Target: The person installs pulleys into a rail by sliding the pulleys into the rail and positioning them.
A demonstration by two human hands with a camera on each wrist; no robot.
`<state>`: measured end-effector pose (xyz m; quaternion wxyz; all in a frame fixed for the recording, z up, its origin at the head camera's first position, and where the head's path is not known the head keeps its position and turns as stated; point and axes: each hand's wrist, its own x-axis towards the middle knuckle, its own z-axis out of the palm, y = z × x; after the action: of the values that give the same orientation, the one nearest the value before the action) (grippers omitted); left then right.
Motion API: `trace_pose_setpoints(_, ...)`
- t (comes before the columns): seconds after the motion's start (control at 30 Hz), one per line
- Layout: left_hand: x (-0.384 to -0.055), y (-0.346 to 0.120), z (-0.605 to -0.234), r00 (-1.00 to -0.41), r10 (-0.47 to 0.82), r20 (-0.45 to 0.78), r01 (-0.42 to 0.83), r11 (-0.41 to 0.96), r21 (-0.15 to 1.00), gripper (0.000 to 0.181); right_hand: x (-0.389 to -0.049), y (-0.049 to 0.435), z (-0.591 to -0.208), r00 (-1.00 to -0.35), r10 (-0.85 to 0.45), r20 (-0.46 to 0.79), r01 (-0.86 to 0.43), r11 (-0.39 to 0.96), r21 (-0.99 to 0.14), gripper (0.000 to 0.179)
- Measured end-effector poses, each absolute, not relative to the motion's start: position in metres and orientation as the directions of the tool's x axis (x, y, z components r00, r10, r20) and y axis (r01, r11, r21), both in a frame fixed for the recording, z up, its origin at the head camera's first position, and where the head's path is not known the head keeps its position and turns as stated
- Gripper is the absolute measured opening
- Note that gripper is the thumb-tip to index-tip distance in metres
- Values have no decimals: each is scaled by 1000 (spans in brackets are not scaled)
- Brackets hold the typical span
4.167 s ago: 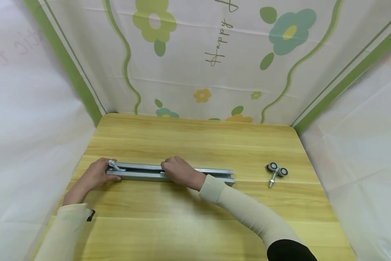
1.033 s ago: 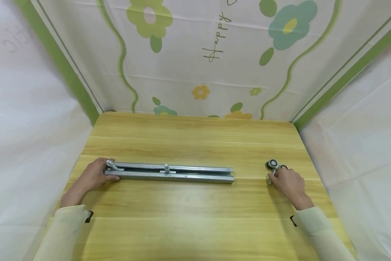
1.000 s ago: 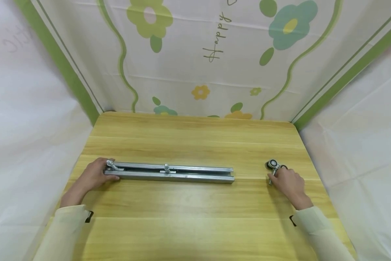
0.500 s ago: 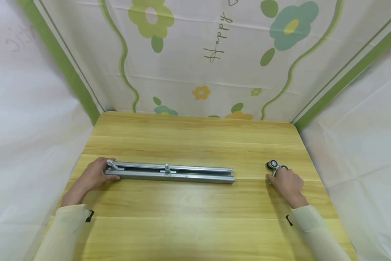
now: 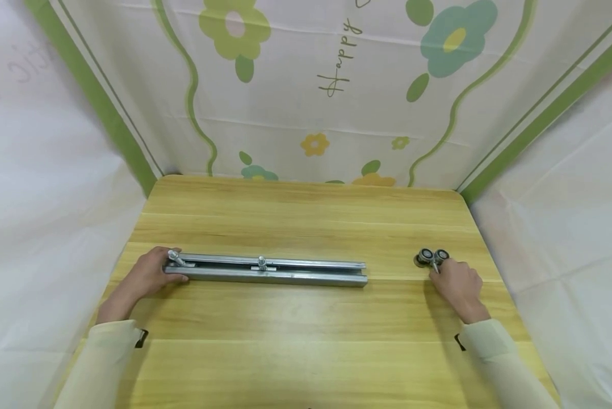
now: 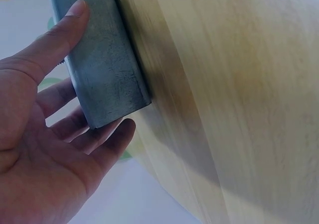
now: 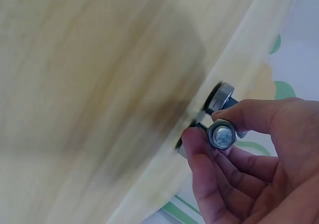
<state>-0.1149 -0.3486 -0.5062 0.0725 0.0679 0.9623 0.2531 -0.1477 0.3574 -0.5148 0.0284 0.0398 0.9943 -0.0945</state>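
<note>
A grey metal channel rail (image 5: 306, 278) lies across the table, slot side up. Two roller trolleys sit in it; one bolt (image 5: 175, 257) leans near the left end, another bolt (image 5: 262, 263) stands near the middle. My left hand (image 5: 146, 274) grips the left end of the rail, thumb along the near side and fingers on the far side, as the left wrist view confirms. At the right, my right hand (image 5: 458, 284) pinches a loose roller trolley (image 5: 426, 255) by its bolt. In the right wrist view the bolt's end (image 7: 222, 136) shows between thumb and fingers.
The wooden table (image 5: 306, 335) extends in front of and behind the rail. A white cloth backdrop (image 5: 285, 102) with printed flowers rises at its far edge. White sheets (image 5: 571, 244) hang at both sides.
My right hand has left the middle trolley in the rail and moved right to the loose trolley. Since half a second ago that trolley has turned, showing both wheels. The left hand keeps its hold.
</note>
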Motion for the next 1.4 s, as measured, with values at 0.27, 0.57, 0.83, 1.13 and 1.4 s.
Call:
trace_pose_setpoints(0.27,-114,-348,-507,-982,160,-103,89,862,500,77,-151,357,-504,-1000,15,11,12,981,-194,41)
trace_pose_setpoints(0.57,-114,-348,-508,-983,164,-88,98,858,504,77,-165,361,-488,-998,-29,62,-40,981,-190,46)
trace_pose_setpoints(0.83,-113,-349,-510,-983,164,-84,100,856,507,77,-179,354,-484,-990,-71,119,-93,977,-193,38)
trace_pose_setpoints(1.13,-115,-348,-510,-982,159,-98,87,854,513,78,-197,352,-486,-983,-134,128,-160,963,-218,17)
trace_pose_setpoints(1.4,-115,-349,-510,-983,158,-88,92,855,510,78,-201,351,-486,-988,-133,80,-147,965,-218,20)
